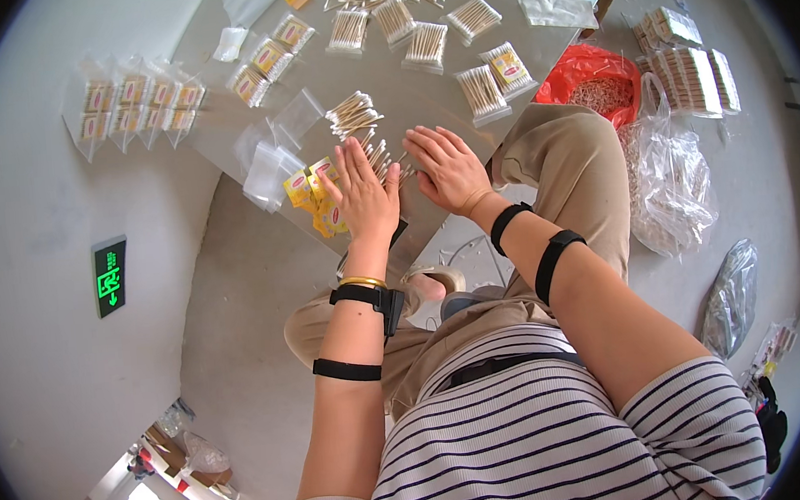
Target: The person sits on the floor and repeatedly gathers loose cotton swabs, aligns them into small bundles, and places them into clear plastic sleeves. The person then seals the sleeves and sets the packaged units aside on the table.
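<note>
A person [507,420] works at a gray table [416,98], left hand [365,185] flat with thumb spread wide, right hand [453,166] stretched with fingers close together. Loose cotton swabs [378,156] lie between and just beyond the hands; whether they touch cannot be told. Yellow cards [299,190] and clear bags [267,174] lie left, filled swab packs [426,46] farther off.

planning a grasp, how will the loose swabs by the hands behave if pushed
The swabs would likely roll and scatter, being thin sticks lying loose. Each is probably light, being so slim with small white tips. They may splay further rather than slide as one block, since they already lie unevenly.
</note>
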A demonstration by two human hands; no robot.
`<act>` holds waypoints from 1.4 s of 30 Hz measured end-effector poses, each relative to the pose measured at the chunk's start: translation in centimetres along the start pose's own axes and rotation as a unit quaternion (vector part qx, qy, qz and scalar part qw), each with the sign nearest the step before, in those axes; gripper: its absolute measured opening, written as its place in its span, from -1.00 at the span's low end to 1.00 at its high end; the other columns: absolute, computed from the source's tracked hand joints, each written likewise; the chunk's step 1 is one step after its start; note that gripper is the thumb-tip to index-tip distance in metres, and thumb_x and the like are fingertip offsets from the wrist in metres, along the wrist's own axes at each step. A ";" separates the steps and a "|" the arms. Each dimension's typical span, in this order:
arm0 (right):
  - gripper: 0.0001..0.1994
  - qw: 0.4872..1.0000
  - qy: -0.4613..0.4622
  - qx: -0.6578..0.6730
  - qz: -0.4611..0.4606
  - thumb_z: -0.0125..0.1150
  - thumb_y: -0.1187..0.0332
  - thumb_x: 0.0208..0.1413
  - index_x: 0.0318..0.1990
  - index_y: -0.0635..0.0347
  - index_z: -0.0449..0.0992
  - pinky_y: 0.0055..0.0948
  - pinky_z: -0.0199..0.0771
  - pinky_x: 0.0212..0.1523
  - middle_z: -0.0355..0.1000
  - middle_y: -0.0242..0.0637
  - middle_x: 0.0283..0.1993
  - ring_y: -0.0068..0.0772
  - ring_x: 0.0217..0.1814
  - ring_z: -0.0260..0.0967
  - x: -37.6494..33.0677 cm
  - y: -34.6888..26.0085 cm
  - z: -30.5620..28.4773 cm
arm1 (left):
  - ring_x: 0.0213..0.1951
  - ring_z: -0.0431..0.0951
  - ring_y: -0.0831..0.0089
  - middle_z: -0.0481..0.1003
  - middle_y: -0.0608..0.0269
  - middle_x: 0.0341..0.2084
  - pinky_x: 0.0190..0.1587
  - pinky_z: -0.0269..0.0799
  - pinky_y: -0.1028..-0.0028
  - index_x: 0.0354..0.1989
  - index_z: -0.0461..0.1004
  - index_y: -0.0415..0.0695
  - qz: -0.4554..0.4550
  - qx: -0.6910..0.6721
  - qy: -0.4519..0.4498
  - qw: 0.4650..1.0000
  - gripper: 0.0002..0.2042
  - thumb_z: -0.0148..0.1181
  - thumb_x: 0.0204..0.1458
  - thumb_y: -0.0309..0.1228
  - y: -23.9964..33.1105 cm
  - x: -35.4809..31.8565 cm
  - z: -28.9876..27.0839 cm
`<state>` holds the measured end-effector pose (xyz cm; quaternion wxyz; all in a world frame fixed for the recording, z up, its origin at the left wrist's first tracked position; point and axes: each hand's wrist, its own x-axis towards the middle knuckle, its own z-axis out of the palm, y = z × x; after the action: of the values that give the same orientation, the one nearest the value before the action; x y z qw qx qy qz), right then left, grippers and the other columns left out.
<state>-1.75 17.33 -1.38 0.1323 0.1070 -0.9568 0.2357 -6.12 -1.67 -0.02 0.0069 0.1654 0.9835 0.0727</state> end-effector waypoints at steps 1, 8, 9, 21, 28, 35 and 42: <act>-0.43 1.000 0.000 0.000 0.000 0.19 0.27 0.15 0.35 0.16 0.44 -0.13 0.12 0.60 0.34 -0.30 0.45 -0.29 0.55 0.20 0.0 0.0 0.0 | 0.63 -0.06 0.16 0.12 0.01 0.57 0.58 -0.52 -0.20 0.62 -0.10 -0.24 0.000 -0.002 -0.006 1.000 -0.15 -0.18 0.41 0.18 0.2 -0.2 -0.1; -0.44 1.000 0.004 0.003 0.000 0.19 0.26 0.17 0.34 0.15 0.44 -0.14 0.11 0.61 0.34 -0.31 0.44 -0.29 0.55 0.20 -0.2 0.1 0.0 | 0.60 0.01 0.14 0.18 -0.05 0.52 0.57 -0.53 -0.21 0.62 -0.12 -0.24 0.027 -0.026 -0.007 0.999 -0.17 -0.19 0.42 0.16 1.6 -2.2 -0.3; -0.43 1.000 -0.001 0.005 0.002 0.20 0.27 0.17 0.36 0.15 0.43 -0.14 0.11 0.61 0.33 -0.30 0.45 -0.28 0.55 0.19 -0.2 0.1 0.0 | 0.60 0.01 0.13 0.18 -0.06 0.53 0.57 -0.53 -0.22 0.62 -0.12 -0.24 0.027 -0.030 -0.008 0.999 -0.17 -0.18 0.42 0.15 1.7 -2.3 -0.4; -0.29 0.998 -0.045 0.047 -0.005 0.24 0.16 0.22 0.51 0.09 0.24 -0.10 -0.04 0.65 0.16 -0.23 0.58 -0.19 0.64 0.06 0.2 -0.1 -0.7 | 0.65 -0.21 0.08 -0.06 0.00 0.63 0.58 -0.58 -0.19 0.62 -0.08 -0.25 -0.065 -0.025 0.011 0.998 -0.17 -0.10 0.39 0.12 -1.4 -7.1 -1.1; -0.24 0.983 -0.135 -0.039 -0.115 0.02 -0.21 0.37 0.61 -0.13 0.10 -0.03 -0.31 0.72 -0.12 -0.27 0.73 -0.17 0.77 -0.25 2.3 -1.6 0.4 | 0.65 -0.23 0.06 -0.07 0.03 0.63 0.58 -0.54 -0.19 0.61 -0.03 -0.25 -0.083 -0.019 0.018 0.996 -0.19 -0.09 0.39 0.11 -0.7 -8.3 -0.2; -0.25 0.979 -0.146 -0.065 -0.129 -0.06 -0.26 0.39 0.61 -0.15 0.13 -0.01 -0.34 0.72 -0.13 -0.29 0.73 -0.17 0.78 -0.29 2.6 -1.6 0.3 | 0.65 -0.23 0.07 -0.07 0.00 0.63 0.59 -0.51 -0.17 0.60 -0.01 -0.27 -0.081 -0.001 0.000 0.997 -0.15 -0.09 0.37 0.16 -0.6 -9.1 -0.1; -0.67 0.982 -0.145 0.016 -0.123 0.35 0.26 0.15 0.08 0.00 0.57 -0.15 0.24 0.40 0.36 -0.29 0.20 -0.19 0.35 0.25 3.7 -3.2 -1.8 | 0.64 -0.18 0.02 0.01 -0.03 0.59 0.58 -0.48 -0.19 0.56 0.07 -0.30 -0.081 -0.034 0.034 0.996 -0.18 -0.04 0.37 0.13 0.3 -9.8 0.0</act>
<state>-4.00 14.92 2.59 0.0186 0.2585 -0.9417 0.2147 3.23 -4.62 -0.11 -0.0150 0.0820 0.9904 0.1105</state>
